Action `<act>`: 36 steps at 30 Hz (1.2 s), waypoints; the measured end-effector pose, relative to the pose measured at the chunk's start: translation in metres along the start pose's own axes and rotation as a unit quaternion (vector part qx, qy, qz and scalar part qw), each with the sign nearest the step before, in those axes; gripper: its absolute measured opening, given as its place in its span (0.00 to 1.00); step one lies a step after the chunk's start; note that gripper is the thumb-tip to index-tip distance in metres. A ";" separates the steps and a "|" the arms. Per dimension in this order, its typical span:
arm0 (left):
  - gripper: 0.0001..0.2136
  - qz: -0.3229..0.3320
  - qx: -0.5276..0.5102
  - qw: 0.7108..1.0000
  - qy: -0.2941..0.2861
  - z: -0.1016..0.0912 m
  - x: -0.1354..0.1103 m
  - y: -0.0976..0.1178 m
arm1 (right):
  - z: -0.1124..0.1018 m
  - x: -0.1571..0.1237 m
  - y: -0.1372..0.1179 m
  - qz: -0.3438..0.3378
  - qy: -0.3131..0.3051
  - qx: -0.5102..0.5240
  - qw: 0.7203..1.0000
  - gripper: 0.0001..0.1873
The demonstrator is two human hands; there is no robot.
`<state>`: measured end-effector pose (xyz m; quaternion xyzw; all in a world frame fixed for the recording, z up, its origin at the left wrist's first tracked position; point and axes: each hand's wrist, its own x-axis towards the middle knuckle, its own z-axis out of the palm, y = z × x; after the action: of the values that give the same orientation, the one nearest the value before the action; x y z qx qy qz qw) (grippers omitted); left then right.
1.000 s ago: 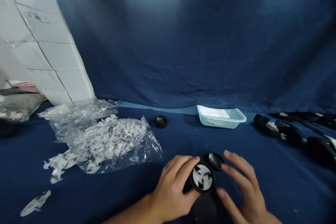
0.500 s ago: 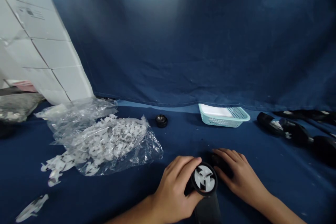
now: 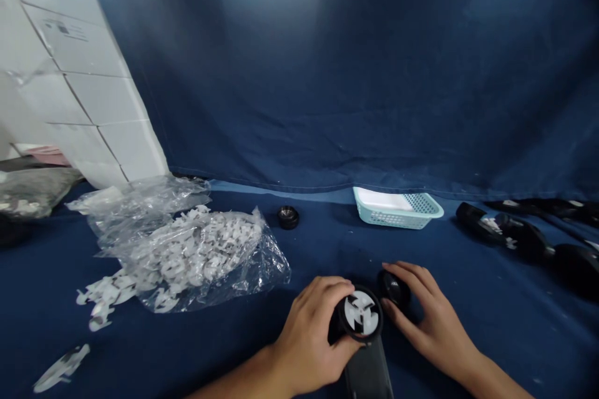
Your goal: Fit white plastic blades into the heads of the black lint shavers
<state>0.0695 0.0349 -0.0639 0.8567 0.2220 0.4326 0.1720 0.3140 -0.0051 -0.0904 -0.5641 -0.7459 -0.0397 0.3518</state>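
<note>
My left hand [image 3: 309,336] is wrapped round a black cylinder [image 3: 362,349] standing on end near the front edge; a white piece sits in its round top. Just right of it, my right hand [image 3: 428,318] closes thumb and fingers on a small black round cap [image 3: 393,287] that rests on the blue cloth. The two hands are almost touching.
A clear plastic bag of white parts [image 3: 196,255] lies to the left, with several loose white pieces [image 3: 100,299] spilled in front. A small black ring [image 3: 287,217] and a pale green basket [image 3: 397,207] sit at the back. Black cylinders [image 3: 515,234] lie at the right. White boxes [image 3: 79,75] stand far left.
My right hand moved from open beside the cylinder down onto the small black cap and closed on it. The left hand stayed on the cylinder.
</note>
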 end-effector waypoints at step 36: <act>0.21 0.032 0.000 0.998 -0.051 0.000 -0.002 -0.003 | -0.024 -0.005 -0.038 -0.251 0.053 -0.045 0.965 0.20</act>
<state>0.0681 0.0364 -0.0666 0.8841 0.1853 0.3942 0.1693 0.2932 -0.0344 -0.0623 -0.3709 -0.8415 -0.1897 0.3439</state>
